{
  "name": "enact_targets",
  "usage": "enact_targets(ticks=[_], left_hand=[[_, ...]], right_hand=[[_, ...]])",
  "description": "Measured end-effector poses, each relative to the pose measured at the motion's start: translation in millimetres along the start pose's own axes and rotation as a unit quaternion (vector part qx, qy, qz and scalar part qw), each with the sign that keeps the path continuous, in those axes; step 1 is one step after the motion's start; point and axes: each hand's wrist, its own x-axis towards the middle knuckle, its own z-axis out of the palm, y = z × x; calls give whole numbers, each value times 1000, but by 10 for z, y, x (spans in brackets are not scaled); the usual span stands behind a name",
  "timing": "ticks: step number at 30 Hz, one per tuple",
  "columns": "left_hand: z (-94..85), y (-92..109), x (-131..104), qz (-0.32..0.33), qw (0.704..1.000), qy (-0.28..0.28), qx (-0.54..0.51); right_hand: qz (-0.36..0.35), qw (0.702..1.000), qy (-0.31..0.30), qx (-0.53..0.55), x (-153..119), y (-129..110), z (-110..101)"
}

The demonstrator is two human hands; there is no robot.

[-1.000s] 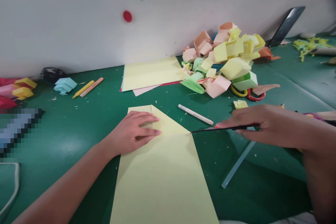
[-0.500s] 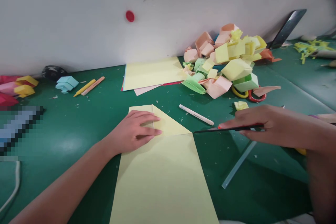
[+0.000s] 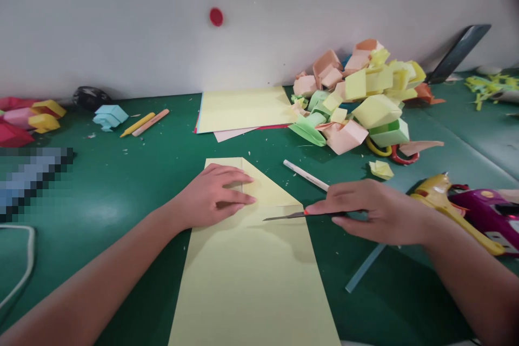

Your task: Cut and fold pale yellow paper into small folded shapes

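Note:
A large pale yellow sheet of paper (image 3: 251, 281) lies in front of me, its far end folded over into a slanted flap (image 3: 267, 188). My left hand (image 3: 221, 194) rests flat on that folded end, fingers apart, pressing on the paper. In my right hand (image 3: 365, 211) is a knife (image 3: 286, 217) with a thin dark blade, gripped between thumb and fingers. The blade points left over the sheet, just below the flap's edge; whether it touches the paper I cannot tell. Part of its handle is hidden by my fingers.
Beyond the sheet lie a white pen (image 3: 304, 174) and a stack of coloured paper (image 3: 247, 111). A pile of folded paper shapes (image 3: 357, 102) stands back right, near scissors (image 3: 405, 157). A glue gun (image 3: 470, 211) and a translucent stick (image 3: 365, 269) are at right.
My right hand has moved left with the knife, bringing the blade from the sheet's right corner to over the paper. My left hand stays on the fold. The view has shifted slightly.

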Motion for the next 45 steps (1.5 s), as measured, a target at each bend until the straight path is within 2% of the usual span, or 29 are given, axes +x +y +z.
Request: enact_targets(ticks=[4,11,18,23,45], left_hand=[[-2,7,-8,-1,1000,-6,-12],[-39,55,-7,-3,1000,-7,-24],[-28,32,-14,-7,1000,-7,-26],[-16,23,-10,-2,1000,-6,-22],[5,8,-12,-1,1000,-2,-22]], right_hand=[[-9,1000,-6,-19,96,-11,129],[23,1000,1,-12,84,98,169],[5,1000,-7,-26,180,2,262],[-4,999,14,-38,212,-24,326],[-9,999,11,-38,197,28,331]])
